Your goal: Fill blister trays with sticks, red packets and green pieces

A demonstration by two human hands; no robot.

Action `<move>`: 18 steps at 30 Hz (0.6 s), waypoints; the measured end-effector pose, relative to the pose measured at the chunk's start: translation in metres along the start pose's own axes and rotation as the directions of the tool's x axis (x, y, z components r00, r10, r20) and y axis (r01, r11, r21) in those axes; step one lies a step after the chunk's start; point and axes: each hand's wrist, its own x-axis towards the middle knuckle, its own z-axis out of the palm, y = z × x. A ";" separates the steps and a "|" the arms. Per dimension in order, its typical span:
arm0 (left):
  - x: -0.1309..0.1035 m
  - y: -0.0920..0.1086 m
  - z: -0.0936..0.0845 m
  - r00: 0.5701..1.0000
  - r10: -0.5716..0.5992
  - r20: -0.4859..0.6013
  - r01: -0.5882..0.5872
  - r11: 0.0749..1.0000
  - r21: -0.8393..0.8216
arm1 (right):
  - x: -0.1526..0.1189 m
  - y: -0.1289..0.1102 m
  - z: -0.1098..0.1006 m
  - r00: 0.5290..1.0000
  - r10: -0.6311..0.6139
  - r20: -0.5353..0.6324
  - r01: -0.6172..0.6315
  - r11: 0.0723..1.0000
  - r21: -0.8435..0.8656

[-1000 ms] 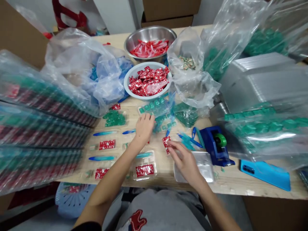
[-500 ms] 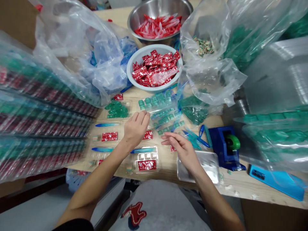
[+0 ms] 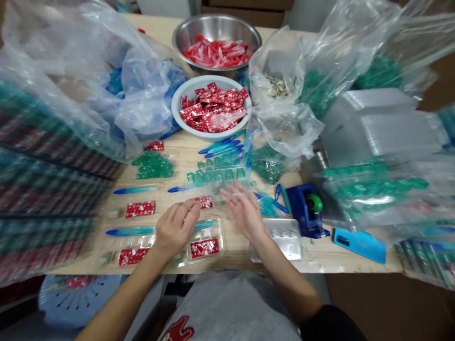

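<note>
My left hand, palm down with fingers curled, hovers over the left part of a clear plastic tray with a red printed packet and a blue pen-like stick. Whatever its fingers might hold is hidden. Just beyond the fingertips lies another red packet. My right hand is open, fingers apart and slightly blurred, just in front of clear strips of green cubes. I cannot tell whether it touches the clear plastic there. Another blue stick lies left of the cubes.
Red packets fill a pale bowl; red pieces fill a steel bowl. Packed trays are stacked at left. Green pieces, plastic bags, a tape dispenser, a metal tray lid and a blue phone surround the work area.
The view has shifted. My left hand has come back toward me, uncovering a blue stick. My right hand has moved forward to the green cubes, and blue sticks now show behind them.
</note>
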 end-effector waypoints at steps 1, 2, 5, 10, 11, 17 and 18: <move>-0.002 0.003 -0.004 1.000 0.007 -0.011 -0.007 1.000 -0.008 | -0.007 0.000 -0.003 0.999 -0.025 -0.025 0.025 1.000 -0.018; -0.005 0.007 -0.009 1.000 0.017 -0.014 -0.018 1.000 -0.021 | -0.014 -0.001 -0.004 0.999 -0.034 -0.032 0.033 0.999 -0.036; -0.013 0.021 -0.026 0.999 0.048 -0.022 -0.050 0.996 -0.076 | -0.034 -0.002 -0.001 0.991 0.078 0.104 -0.072 0.995 -0.067; -0.018 0.044 -0.052 0.997 0.074 -0.028 -0.078 0.973 -0.218 | -0.049 -0.004 0.019 0.760 0.366 0.538 -0.436 0.900 0.004; -0.018 0.047 -0.056 0.997 0.079 -0.021 -0.082 0.969 -0.232 | -0.050 -0.003 0.024 0.736 0.381 0.560 -0.484 0.874 0.040; -0.030 0.062 -0.056 0.999 -0.014 -0.036 0.007 0.982 -0.187 | -0.055 0.013 0.041 0.759 0.424 0.494 -0.553 0.820 0.147; -0.033 0.065 -0.054 0.998 -0.048 -0.044 0.039 0.980 -0.195 | -0.054 0.017 0.041 0.788 0.423 0.447 -0.529 0.837 0.141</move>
